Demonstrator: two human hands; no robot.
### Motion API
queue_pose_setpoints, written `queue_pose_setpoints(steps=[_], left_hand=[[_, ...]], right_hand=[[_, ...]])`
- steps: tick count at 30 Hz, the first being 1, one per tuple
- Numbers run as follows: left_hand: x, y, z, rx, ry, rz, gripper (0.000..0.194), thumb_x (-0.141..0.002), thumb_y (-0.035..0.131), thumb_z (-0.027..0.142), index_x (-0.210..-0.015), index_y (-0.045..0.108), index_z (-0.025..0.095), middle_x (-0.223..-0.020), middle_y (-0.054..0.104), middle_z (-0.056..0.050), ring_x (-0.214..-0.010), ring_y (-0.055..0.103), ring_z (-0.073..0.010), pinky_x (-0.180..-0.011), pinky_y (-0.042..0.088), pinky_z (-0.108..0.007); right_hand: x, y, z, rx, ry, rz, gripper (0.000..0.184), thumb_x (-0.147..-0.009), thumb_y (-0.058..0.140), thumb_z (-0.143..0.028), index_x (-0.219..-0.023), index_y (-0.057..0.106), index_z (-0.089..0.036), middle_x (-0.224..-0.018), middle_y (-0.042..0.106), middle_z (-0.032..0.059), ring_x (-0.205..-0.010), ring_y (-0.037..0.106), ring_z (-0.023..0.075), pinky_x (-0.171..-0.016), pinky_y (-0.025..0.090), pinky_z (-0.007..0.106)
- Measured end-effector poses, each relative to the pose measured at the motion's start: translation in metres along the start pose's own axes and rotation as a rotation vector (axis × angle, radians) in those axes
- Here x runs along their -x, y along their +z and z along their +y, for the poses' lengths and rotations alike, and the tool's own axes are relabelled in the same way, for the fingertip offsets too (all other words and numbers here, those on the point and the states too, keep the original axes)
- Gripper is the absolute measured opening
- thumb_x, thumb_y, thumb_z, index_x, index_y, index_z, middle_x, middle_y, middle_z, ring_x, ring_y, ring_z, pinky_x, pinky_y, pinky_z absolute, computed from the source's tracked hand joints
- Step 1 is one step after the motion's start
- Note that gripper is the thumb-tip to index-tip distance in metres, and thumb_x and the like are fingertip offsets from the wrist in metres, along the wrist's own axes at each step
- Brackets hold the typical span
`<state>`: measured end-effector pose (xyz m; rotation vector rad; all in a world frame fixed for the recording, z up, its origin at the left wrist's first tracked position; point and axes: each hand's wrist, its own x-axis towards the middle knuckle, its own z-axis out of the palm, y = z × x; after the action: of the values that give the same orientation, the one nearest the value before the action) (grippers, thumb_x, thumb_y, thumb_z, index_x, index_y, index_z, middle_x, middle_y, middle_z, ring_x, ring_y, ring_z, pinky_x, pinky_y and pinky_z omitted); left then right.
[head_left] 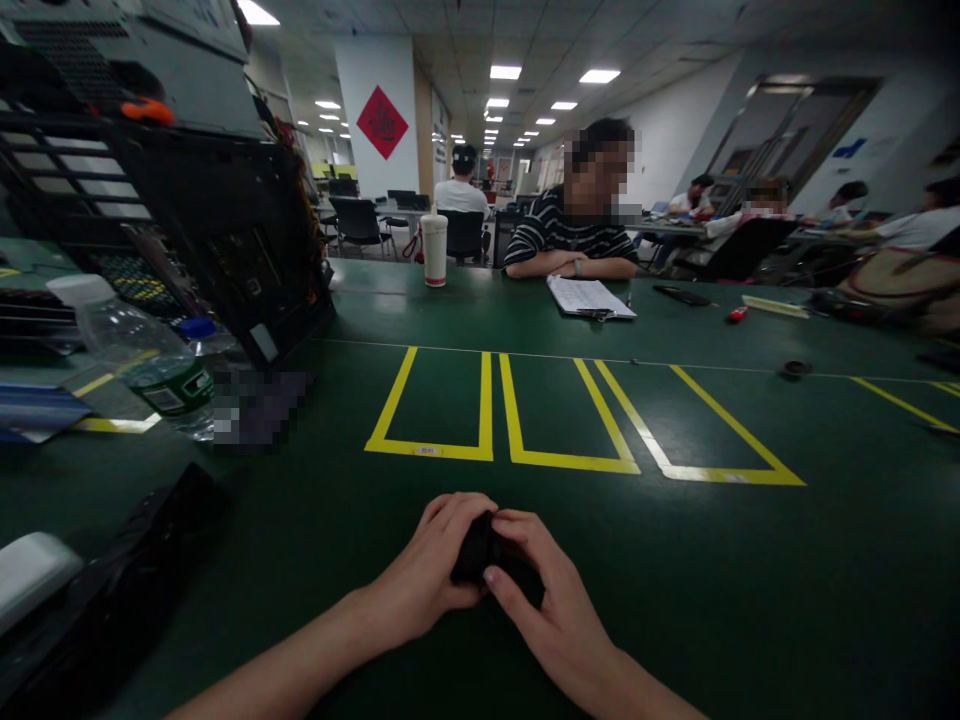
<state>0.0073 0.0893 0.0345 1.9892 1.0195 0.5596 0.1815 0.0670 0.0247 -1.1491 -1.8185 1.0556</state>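
Note:
A small black object, rounded in outline, sits low over the green table between my two hands; its kind I cannot make out. My left hand curves round its left side, fingers over the top and thumb below. From the right, my right hand closes on the same object with thumb and fingertips. The fingers hide much of it. Just beyond my hands, yellow tape marks several three-sided outlines on the tabletop.
At left stand an open computer case, a plastic bottle and a black bag-like thing. Across the table, a person leans on folded arms by a clipboard. A white cup and a phone lie farther off.

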Motion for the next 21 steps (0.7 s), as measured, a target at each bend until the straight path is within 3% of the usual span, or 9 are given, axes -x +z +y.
queue_pose_setpoints(steps=[4,9,16,21], left_hand=[[0.0001,-0.0031,0.0026,-0.003,0.014,-0.006,0.062,-0.067,0.059,0.009,-0.12,0.034,0.03,-0.123,0.04,-0.003,-0.117,0.033,-0.0253,-0.097,0.029,-0.046],[-0.0011,-0.0025,0.003,-0.005,0.007,-0.015,0.061,-0.067,0.058,0.01,-0.12,0.034,0.03,-0.124,0.039,-0.003,-0.117,0.032,-0.0273,-0.095,0.03,-0.049],[-0.0012,-0.0011,0.0017,-0.031,0.034,0.001,0.062,-0.068,0.058,0.009,-0.12,0.032,0.03,-0.123,0.04,-0.003,-0.117,0.034,-0.0267,-0.097,0.029,-0.048],[-0.0008,-0.0009,0.0019,-0.041,0.038,-0.005,0.058,-0.07,0.058,0.012,-0.119,0.032,0.031,-0.123,0.041,-0.003,-0.116,0.034,-0.0256,-0.097,0.03,-0.047]], right_hand=[[0.0011,0.0013,0.003,0.012,-0.044,0.041,0.022,-0.077,0.051,-0.015,-0.097,0.049,-0.025,-0.108,0.045,0.0031,-0.103,0.047,0.0171,-0.088,0.042,0.033],[0.0004,0.0014,0.0023,-0.029,0.055,0.054,0.038,-0.073,0.056,-0.013,-0.107,0.042,-0.024,-0.11,0.043,0.0044,-0.103,0.046,0.0175,-0.09,0.042,0.035],[-0.0003,-0.0006,0.002,-0.04,0.006,-0.001,0.031,-0.076,0.052,-0.016,-0.105,0.044,-0.024,-0.107,0.047,0.0043,-0.099,0.049,0.0172,-0.087,0.044,0.035],[-0.0002,-0.0007,0.0032,-0.037,-0.044,0.029,0.021,-0.077,0.052,-0.015,-0.096,0.049,-0.023,-0.108,0.046,0.0034,-0.101,0.049,0.0163,-0.087,0.044,0.033]])
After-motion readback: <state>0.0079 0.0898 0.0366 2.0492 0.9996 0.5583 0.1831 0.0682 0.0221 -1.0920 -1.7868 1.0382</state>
